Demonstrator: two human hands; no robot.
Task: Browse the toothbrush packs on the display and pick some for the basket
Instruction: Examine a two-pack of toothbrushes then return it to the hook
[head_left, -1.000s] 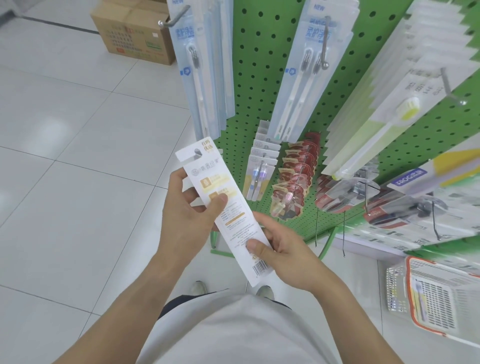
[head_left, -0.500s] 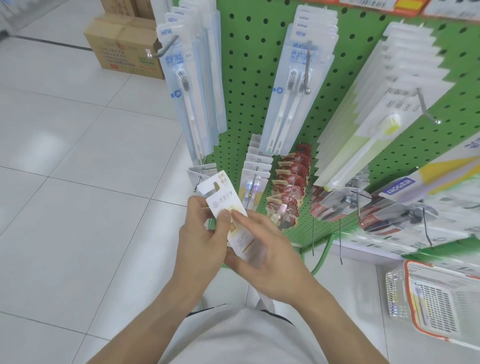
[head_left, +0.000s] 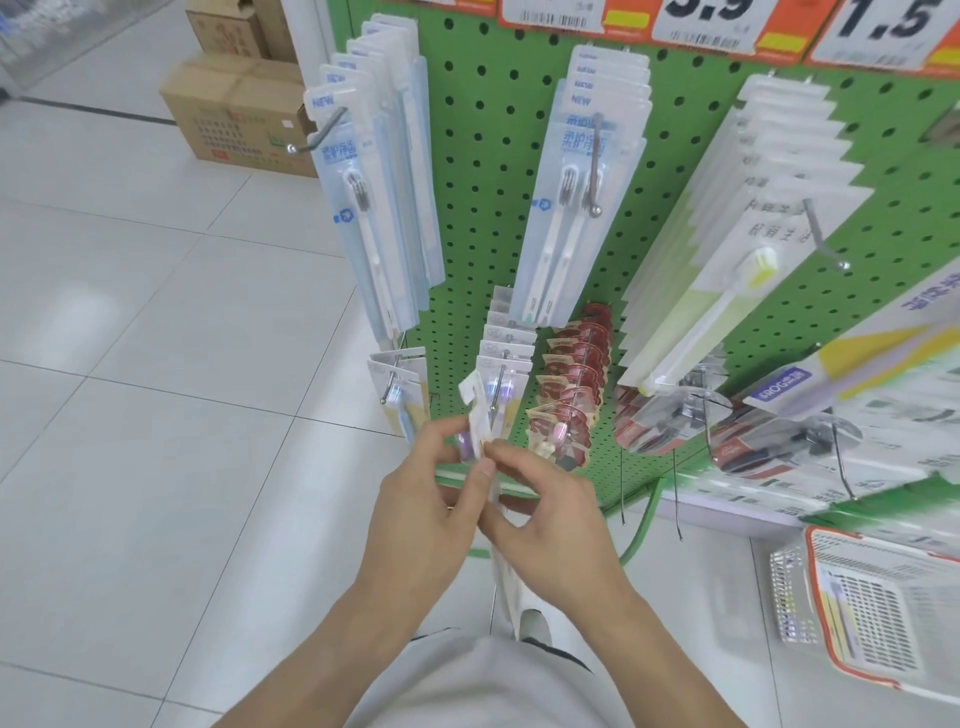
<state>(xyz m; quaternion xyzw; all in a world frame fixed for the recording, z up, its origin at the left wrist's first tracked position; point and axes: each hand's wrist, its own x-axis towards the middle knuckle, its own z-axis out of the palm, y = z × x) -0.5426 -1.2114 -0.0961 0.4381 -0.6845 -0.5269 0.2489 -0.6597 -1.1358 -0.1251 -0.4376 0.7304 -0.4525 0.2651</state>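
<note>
Setting: a shop aisle with pale floor tiles and a green pegboard display rising in front of me.
Upper edge of the display: orange and white price tags run along it.
Left edge of the display: a row of long blue toothbrush packs hangs from a hook, with a few small packs on a lower hook beneath them.
Middle of the display: more blue packs hang above a row of small white packs and a row of red packs.
Right side of the display: a deep row of pale packs showing a yellow-bristled brush.
My left hand: thumb and fingers curled, pinching the toothbrush pack from its left side.
My right hand: fingers curled onto the same pack from its right side.
Toothbrush pack: held edge-on between both hands, its hanger end up, just in front of the small white packs near the display's lower edge.
Basket: white mesh with an orange rim, on the floor at the lower right, below the display; there is something inside, too blurred to tell.
Background: cardboard boxes on the floor past the left edge of the display.
</note>
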